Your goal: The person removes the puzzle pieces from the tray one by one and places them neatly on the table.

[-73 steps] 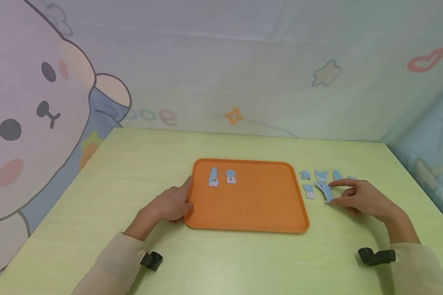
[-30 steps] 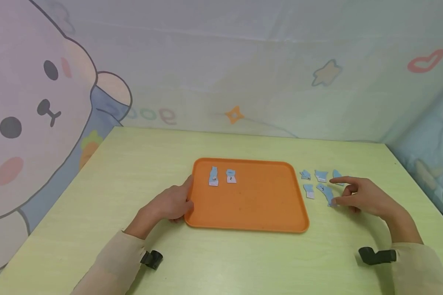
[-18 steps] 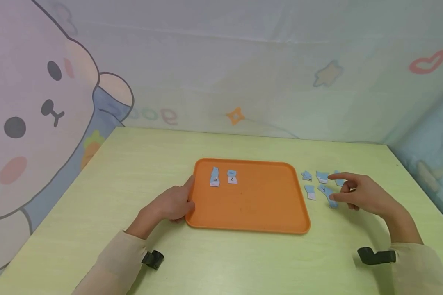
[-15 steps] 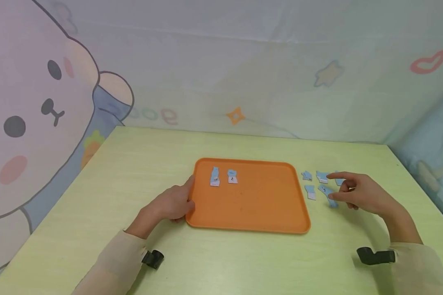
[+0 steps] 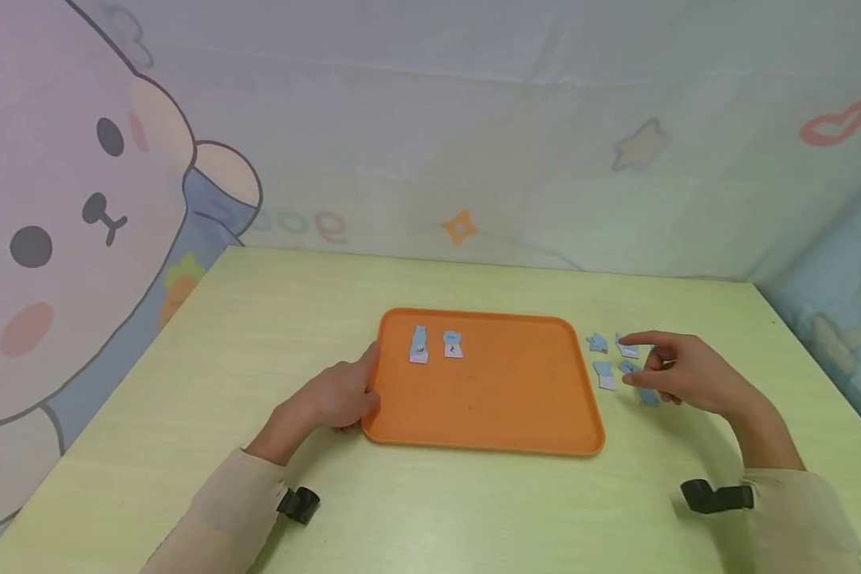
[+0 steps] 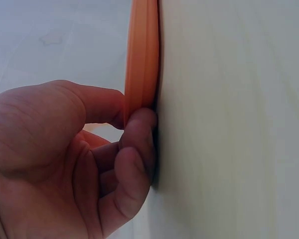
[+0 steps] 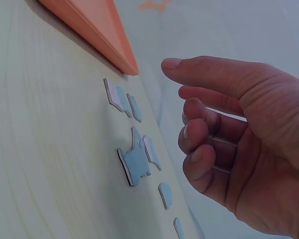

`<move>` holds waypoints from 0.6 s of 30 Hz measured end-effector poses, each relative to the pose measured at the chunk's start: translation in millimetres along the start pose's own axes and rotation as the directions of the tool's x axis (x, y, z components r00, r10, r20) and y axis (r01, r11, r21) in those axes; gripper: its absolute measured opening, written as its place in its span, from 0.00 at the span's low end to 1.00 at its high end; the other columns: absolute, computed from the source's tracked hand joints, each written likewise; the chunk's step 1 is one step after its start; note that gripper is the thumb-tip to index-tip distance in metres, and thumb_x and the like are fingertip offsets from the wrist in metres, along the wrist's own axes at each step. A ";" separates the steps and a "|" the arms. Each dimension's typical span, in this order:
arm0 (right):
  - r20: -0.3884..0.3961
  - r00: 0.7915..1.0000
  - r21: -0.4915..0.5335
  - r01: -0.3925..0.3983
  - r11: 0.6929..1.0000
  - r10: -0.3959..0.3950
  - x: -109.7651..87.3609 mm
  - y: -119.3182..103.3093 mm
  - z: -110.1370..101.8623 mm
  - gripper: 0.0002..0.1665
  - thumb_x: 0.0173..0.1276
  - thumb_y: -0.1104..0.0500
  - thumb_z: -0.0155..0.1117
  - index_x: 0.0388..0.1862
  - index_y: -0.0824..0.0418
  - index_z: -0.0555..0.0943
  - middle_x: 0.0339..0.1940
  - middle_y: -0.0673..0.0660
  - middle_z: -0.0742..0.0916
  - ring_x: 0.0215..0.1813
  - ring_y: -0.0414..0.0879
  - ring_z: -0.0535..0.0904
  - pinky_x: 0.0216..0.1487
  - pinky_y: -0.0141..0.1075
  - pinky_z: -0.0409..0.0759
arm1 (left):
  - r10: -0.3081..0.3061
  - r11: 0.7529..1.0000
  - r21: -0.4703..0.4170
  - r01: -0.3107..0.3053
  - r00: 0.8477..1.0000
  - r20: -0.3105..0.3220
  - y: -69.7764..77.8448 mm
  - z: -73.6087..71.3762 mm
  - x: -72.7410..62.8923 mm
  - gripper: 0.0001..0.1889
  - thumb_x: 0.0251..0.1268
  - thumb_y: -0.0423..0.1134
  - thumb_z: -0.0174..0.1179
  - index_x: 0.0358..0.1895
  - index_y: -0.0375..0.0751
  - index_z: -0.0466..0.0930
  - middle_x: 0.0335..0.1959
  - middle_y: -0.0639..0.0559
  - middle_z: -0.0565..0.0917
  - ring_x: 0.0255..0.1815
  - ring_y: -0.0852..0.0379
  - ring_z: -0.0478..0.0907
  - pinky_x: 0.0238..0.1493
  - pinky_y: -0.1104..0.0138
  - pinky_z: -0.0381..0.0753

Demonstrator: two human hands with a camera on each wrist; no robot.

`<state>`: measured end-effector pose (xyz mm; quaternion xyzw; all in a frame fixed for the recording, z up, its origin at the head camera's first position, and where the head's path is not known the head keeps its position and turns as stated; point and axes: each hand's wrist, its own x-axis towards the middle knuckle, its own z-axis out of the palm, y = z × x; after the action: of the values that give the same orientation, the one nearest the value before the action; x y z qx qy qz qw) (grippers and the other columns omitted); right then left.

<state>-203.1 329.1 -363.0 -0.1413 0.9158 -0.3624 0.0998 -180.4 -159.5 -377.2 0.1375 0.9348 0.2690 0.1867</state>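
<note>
Tray (image 5: 502, 399) lies long axis left-right, left hand (image 5: 333, 396) gripping its rim; right hand (image 5: 678, 375) loose.

Empty right hand (image 7: 239, 144) above blue pieces (image 7: 135, 162)

Our left hand (image 5: 333, 396) lies low and forward of us, its fingers (image 6: 134, 149) curled and the thumb stretched out ahead, so that the two close in a pinch. The left forearm runs back toward us in a beige sleeve (image 5: 218, 518), with a small black camera mount (image 5: 297, 504) at the wrist. Our right hand (image 5: 682, 375) is held raised, palm turned inward. Its index finger (image 7: 209, 72) points straight out, the thumb lies below it, and the other fingers are bent loosely toward the palm, gripping nothing. The right wrist carries a black mount (image 5: 713, 496) too.
</note>
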 end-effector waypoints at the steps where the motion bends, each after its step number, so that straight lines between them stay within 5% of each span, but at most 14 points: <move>1: 0.002 1.000 -0.001 0.002 1.000 -0.002 0.6 -0.4 0.7 0.36 0.71 0.55 0.73 0.74 0.65 0.74 0.28 0.54 0.81 0.19 0.43 0.72 0.22 0.36 0.72 | 0.001 1.000 0.000 -0.001 1.000 0.001 0.2 -0.1 -0.1 0.43 0.69 0.31 0.47 0.85 0.31 0.41 0.15 0.53 0.73 0.14 0.58 0.69 0.21 0.68 0.67; 18: 0.029 1.000 0.048 0.002 0.999 -0.004 17.5 -23.6 15.5 0.34 0.70 0.55 0.74 0.72 0.61 0.77 0.31 0.57 0.80 0.19 0.43 0.72 0.22 0.37 0.74 | -0.003 1.000 0.001 0.003 1.000 0.010 1.2 -0.8 -2.2 0.43 0.71 0.31 0.48 0.86 0.31 0.40 0.15 0.53 0.73 0.14 0.58 0.69 0.20 0.69 0.68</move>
<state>-210.6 297.0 -359.2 -0.1455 0.9050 -0.3824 0.1162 -178.6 -159.7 -375.3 0.1373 0.9343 0.2675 0.1915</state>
